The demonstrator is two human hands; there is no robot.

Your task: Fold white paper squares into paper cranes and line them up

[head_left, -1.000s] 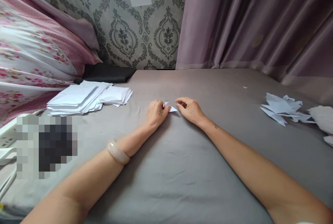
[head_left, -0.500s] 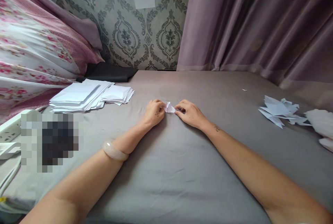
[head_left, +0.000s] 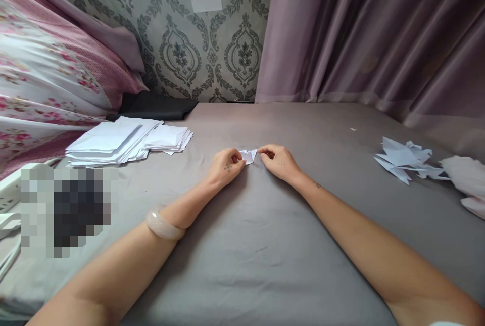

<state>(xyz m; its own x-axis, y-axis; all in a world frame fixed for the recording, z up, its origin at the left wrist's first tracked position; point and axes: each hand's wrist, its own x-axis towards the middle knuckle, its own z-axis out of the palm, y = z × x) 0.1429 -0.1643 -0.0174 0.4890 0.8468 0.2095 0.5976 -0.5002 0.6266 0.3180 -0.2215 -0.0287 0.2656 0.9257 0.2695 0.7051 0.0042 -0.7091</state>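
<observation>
A small folded piece of white paper is held just above the grey cloth, between my two hands. My left hand pinches its left end between thumb and curled fingers. At the other end, the fingertips of my right hand are closed on a pointed corner of the paper. The finer folds are too small to make out. A pale bangle circles my left forearm.
Stacks of white paper lie at the left, beside a black cloth. Several folded paper shapes sit at the right near a whitish bundle. A power strip and a blurred-out object are at the left edge.
The paper has turned between my hands, its right corner now pointing up and right. My right hand has shifted its grip onto that corner. The whole view has moved slightly.
</observation>
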